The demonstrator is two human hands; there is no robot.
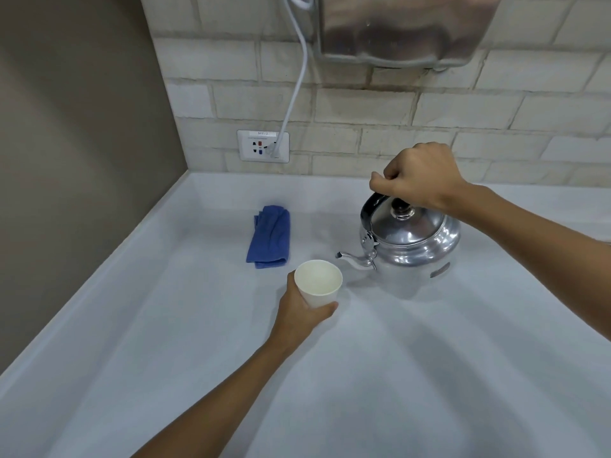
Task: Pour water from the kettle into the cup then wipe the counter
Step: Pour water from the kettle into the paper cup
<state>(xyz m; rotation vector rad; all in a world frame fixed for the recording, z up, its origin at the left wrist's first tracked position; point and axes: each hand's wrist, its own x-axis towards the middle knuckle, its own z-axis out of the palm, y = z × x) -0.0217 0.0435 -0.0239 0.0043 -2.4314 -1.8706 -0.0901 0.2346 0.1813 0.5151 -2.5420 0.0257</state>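
A shiny steel kettle with a black handle and lid knob stands on the white counter, its spout pointing left toward the cup. My right hand is closed around the top of the kettle's handle. A white paper cup sits just left of the spout, tilted slightly, and looks empty inside. My left hand wraps around its lower half. A folded blue cloth lies on the counter behind and left of the cup.
A brick-tiled wall runs along the back, with a wall socket and a white cable plugged in. A metal appliance hangs on the wall above the kettle. A brown wall closes the left side.
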